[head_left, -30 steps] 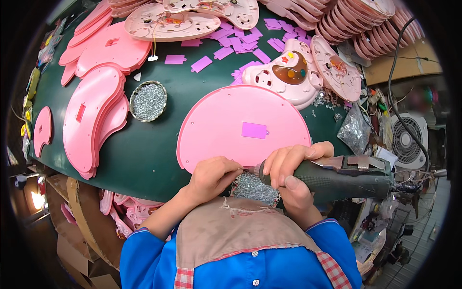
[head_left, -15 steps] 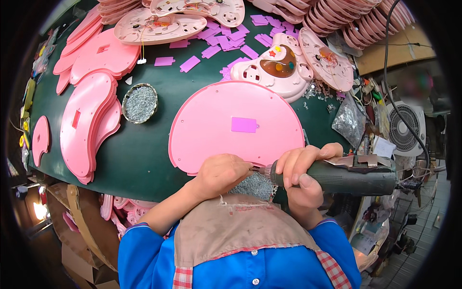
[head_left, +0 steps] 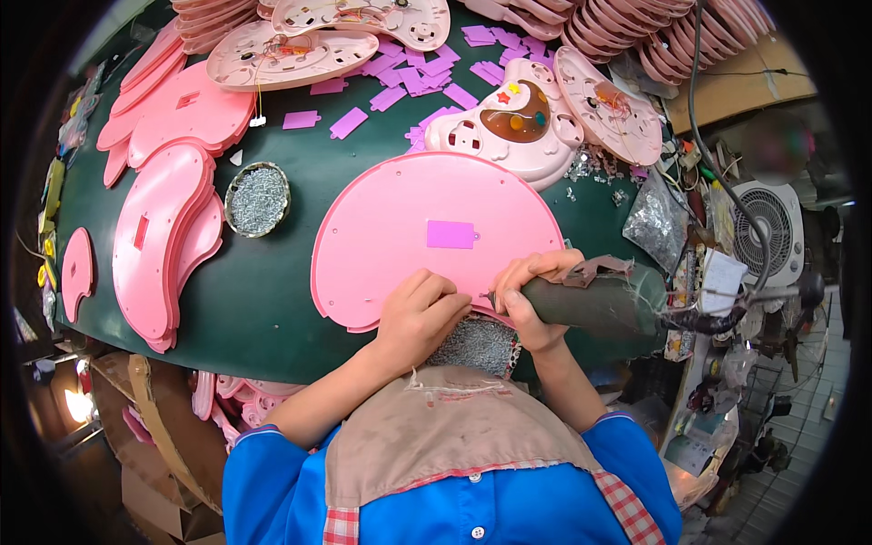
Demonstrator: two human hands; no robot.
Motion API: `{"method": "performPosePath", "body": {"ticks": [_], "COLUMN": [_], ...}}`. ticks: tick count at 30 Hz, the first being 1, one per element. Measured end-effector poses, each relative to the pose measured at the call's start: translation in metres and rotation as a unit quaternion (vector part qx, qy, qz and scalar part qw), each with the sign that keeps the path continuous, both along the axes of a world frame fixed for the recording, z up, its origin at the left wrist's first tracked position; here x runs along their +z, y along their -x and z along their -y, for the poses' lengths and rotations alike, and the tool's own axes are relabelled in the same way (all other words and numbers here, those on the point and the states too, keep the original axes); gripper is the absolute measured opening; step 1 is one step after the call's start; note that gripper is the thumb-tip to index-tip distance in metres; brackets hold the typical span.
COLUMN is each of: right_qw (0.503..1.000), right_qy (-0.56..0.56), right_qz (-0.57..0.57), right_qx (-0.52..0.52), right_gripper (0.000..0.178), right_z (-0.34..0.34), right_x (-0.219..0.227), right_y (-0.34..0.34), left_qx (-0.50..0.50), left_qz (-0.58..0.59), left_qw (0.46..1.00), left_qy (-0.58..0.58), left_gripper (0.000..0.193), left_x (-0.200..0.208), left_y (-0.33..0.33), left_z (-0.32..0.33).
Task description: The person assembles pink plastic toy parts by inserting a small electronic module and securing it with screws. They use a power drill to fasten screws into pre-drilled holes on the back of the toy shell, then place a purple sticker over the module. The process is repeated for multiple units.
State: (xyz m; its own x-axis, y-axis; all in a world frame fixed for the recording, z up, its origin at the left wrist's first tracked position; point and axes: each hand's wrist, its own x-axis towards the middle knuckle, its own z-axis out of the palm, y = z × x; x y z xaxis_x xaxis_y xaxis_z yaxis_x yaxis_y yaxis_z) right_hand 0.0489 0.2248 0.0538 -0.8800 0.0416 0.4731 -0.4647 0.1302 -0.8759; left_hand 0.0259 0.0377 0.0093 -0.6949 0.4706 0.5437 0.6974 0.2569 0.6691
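In my right hand I grip a dark green electric screwdriver, held nearly level with its bit end pointing left. My left hand is closed in a pinch close to that bit, over the near edge of a large rounded pink plastic panel. Whatever sits between the left fingertips is too small to make out. A purple rectangular cover lies in the panel's middle, and small holes run round its border. Just below my hands is a container of small metal screws.
A round bowl of screws stands left of the panel. Stacked pink panels lie farther left. Purple covers are scattered behind, near a pink shell with a brown window. A fan stands at right; a cable hangs there.
Both hands have risen from the panel's near edge, over the screw container, onto the panel. The screwdriver has come up and left, its back end swung toward me. The view has shifted slightly.
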Motion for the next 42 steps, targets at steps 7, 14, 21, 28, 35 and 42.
{"method": "performPosePath", "body": {"ticks": [7, 14, 21, 28, 35, 42], "right_qw": [0.978, 0.984, 0.991, 0.982, 0.987, 0.993], "right_qy": [0.195, 0.142, 0.129, 0.087, -0.019, 0.061], "right_qz": [0.022, 0.045, -0.039, -0.143, -0.102, -0.030], "right_qx": [0.074, 0.098, 0.021, -0.087, -0.124, -0.099], "right_gripper": [0.050, 0.049, 0.046, 0.044, 0.036, 0.043], "right_z": [0.009, 0.027, 0.019, -0.021, -0.033, -0.034], "right_x": [0.042, 0.044, 0.036, 0.033, 0.016, 0.004], "right_y": [-0.015, -0.024, 0.003, 0.071, 0.116, 0.123], "left_qx": [-0.023, 0.028, 0.102, -0.082, -0.055, -0.072], "left_qz": [0.011, 0.014, -0.091, -0.022, 0.060, 0.051], "left_qw": [1.000, 0.999, 0.954, 0.982, 0.995, 0.994], "left_qy": [-0.005, -0.044, 0.268, 0.169, 0.062, 0.071], "left_gripper": [0.022, 0.034, 0.025, 0.021, 0.017, 0.016], "left_x": [-0.003, -0.003, 0.007, 0.016, 0.004, -0.012], "left_y": [-0.005, -0.023, 0.009, 0.073, 0.137, 0.141], "left_z": [0.002, 0.023, 0.082, 0.054, -0.054, -0.064]}}
